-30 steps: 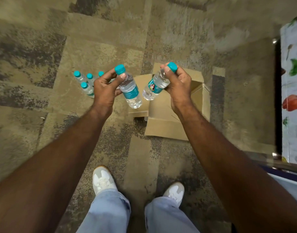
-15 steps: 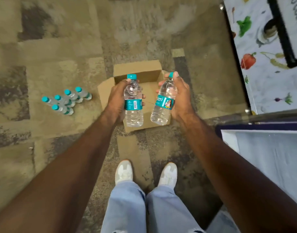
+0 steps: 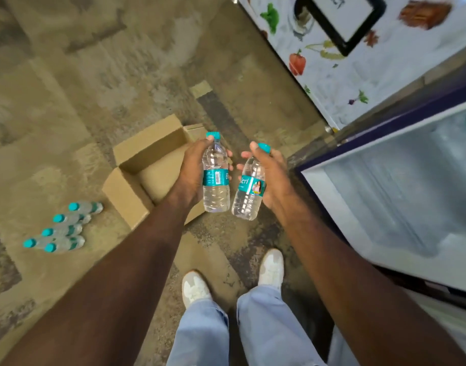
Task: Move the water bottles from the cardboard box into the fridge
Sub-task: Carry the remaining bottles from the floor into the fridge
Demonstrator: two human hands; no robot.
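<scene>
Swung toward the fridge [image 3: 400, 196], both hands [image 3: 192, 173] grip bottles [image 3: 216, 175].

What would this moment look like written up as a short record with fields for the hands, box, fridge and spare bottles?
left hand: left hand grips a clear plastic water bottle with a teal cap, held upright
right hand: right hand grips a second clear teal-capped bottle, slightly tilted
box: open brown cardboard box on the carpet; the visible part of its inside shows no bottles
fridge: open white-lined fridge at the person's right
spare bottles: five teal-capped bottles lying on the carpet, left of the box
</scene>
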